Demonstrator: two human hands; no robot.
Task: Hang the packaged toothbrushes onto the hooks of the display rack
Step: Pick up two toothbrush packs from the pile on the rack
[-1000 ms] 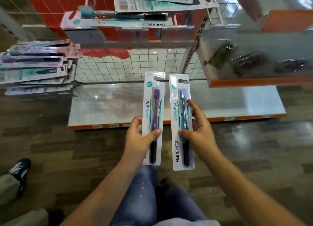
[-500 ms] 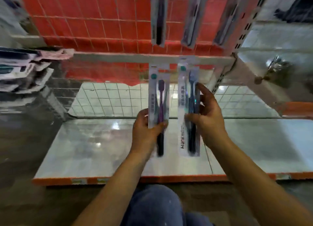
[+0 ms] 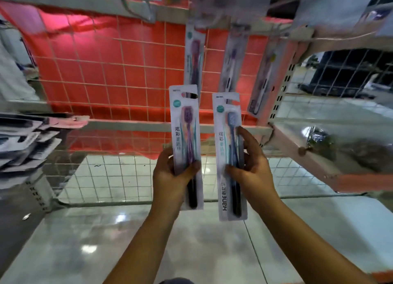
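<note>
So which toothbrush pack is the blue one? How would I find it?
Look at the red wire grid wall of the rack, then down to the two hands in front. The right hand holds the blue toothbrush pack upright. The left hand's pack beside it has a purple brush.

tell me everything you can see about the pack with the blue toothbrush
The blue toothbrush pack is a long white card with a clear blister, held upright. It has a hang slot cut at the top, a teal round badge, and "Hane" printed sideways near the bottom. The brush inside has a light blue head and a dark handle. The right hand grips its middle, thumb on the front. It is not yet on a hook, hanging free beside the purple toothbrush pack.
</note>
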